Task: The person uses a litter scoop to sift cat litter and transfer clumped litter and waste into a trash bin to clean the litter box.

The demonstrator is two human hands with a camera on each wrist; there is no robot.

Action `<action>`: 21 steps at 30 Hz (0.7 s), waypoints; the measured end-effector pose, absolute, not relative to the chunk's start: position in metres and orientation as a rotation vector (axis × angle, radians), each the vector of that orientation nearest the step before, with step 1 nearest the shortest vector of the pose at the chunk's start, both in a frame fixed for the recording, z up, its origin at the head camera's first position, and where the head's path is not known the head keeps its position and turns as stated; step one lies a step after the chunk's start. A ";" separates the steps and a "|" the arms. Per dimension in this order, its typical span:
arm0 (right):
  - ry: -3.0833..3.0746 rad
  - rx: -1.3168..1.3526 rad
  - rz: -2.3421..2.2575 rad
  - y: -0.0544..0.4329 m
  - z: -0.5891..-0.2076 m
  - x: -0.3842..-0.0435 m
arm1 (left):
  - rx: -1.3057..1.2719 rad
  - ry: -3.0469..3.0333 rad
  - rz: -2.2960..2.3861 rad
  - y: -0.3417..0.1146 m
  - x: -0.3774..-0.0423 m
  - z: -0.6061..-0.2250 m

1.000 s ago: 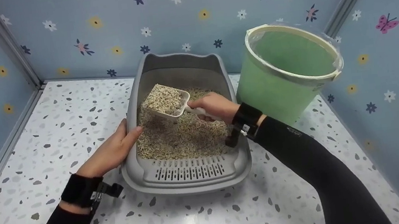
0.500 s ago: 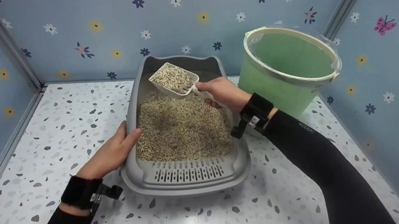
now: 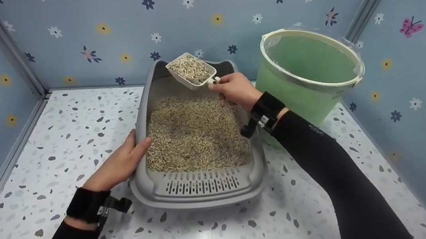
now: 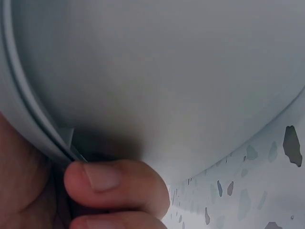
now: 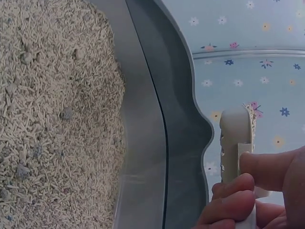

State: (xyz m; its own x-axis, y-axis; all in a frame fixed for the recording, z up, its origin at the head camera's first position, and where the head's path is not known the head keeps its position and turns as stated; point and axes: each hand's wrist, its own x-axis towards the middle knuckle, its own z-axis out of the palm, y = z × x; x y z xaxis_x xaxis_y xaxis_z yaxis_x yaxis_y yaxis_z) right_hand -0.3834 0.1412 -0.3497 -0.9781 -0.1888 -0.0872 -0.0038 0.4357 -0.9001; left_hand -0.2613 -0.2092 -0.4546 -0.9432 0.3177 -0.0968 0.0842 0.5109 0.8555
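My right hand [image 3: 238,90] grips the handle of a white litter scoop [image 3: 189,83], held up over the back of a grey litter box [image 3: 202,201]. Pale pellet litter is heaped in the scoop. From the side, in the right wrist view, the scoop [image 5: 232,133] shows slots, with litter along one edge and my thumb pressed on its neck. More litter [image 3: 195,137] covers the box floor, with a few greyish lumps [image 5: 66,113] in it. My left hand [image 3: 118,164] holds the box's left rim; in the left wrist view its fingertips [image 4: 119,183] curl beneath that rim.
Right of the box stands a green bucket [image 3: 290,94] with a clear plastic liner over its rim. Both sit on a speckled white surface [image 3: 226,234]. Blue flowered panels [image 3: 127,37] enclose the back and sides.
My right hand has raised the loaded scoop from low over the litter toward the box's back rim, slightly rightward. The left hand stays on the rim.
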 end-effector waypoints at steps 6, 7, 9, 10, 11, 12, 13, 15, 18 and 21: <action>2.496 -0.161 -1.599 0.142 -0.350 -0.391 | 0.344 2.508 1.411 -0.209 -0.262 -0.453; 2.487 -0.158 -1.610 0.143 -0.350 -0.392 | 0.345 2.507 1.410 -0.209 -0.262 -0.453; 2.479 -0.158 -1.635 0.145 -0.349 -0.393 | 0.348 2.502 1.414 -0.208 -0.262 -0.453; 2.482 -0.159 -1.643 0.146 -0.349 -0.394 | 0.348 2.499 1.414 -0.208 -0.262 -0.453; 2.484 -0.161 -1.647 0.147 -0.348 -0.395 | 0.347 2.499 1.413 -0.208 -0.262 -0.453; 2.486 -0.168 -1.650 0.149 -0.348 -0.395 | 0.345 2.500 1.410 -0.208 -0.263 -0.453; 2.485 -0.174 -1.653 0.150 -0.348 -0.396 | 0.345 2.499 1.410 -0.208 -0.263 -0.453; 2.495 -0.186 -1.648 0.152 -0.348 -0.397 | 0.343 2.505 1.398 -0.209 -0.263 -0.453; 2.512 -0.191 -1.645 0.155 -0.348 -0.397 | 0.341 2.514 1.387 -0.209 -0.263 -0.453; 2.575 -0.186 -1.608 0.155 -0.347 -0.396 | 0.333 2.520 1.379 -0.210 -0.262 -0.453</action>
State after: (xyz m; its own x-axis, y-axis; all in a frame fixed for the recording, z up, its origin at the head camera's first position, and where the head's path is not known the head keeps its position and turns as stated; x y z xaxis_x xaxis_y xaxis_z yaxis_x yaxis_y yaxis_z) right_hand -0.3963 0.1546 -0.3471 -0.9875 -0.1563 -0.0198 -0.0508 0.4346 -0.8992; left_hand -0.2624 -0.2103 -0.4531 -0.9427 0.3157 -0.1077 0.0795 0.5262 0.8467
